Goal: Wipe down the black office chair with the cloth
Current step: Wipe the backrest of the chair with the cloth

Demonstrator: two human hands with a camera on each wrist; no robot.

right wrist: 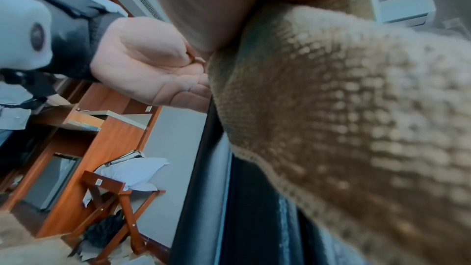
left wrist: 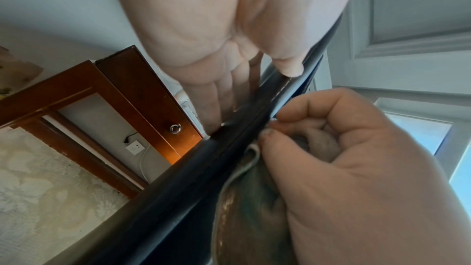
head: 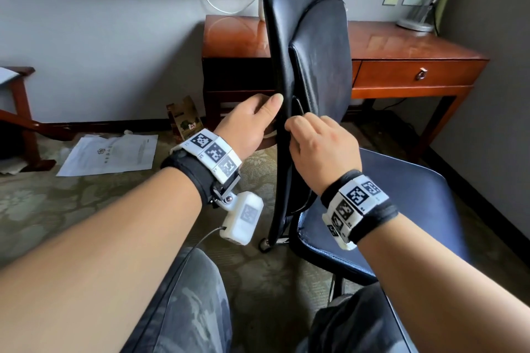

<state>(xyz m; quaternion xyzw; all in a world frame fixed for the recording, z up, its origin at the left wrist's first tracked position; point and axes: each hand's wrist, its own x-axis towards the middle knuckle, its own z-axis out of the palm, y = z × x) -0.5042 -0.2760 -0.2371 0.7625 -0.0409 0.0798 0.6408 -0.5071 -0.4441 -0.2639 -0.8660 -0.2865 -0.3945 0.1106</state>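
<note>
1. The black office chair [head: 312, 66] is side-on to the person, so the backrest shows as a thin edge running from 12 o'clock down to the centre of the head view. The seat [head: 401, 195] sticks out toward 4 o'clock.

2. The left hand [head: 252, 120] grips the backrest edge from the 9 o'clock side, thumb on the near face and fingers wrapped round behind. I'd guess that's to brace the chair so it doesn't swivel away while being rubbed.

3. The right hand [head: 321, 146] is curled into a fist around the cloth [right wrist: 344, 98], a beige knitted thing, bunched in the palm and pressed against the same edge just below the left thumb. The rest of the cloth hangs down along the backrest in the wrist views.

4. Looks like the seam along the backrest edge is being worked on, and balling the cloth up gives a firm pad for that groove.

5. Behind the chair stands a wooden table [head: 401, 46] with a lamp base [head: 415, 24] at 2 o'clock, and papers [head: 109, 152] lie on the carpet at 9 o'clock.
</note>
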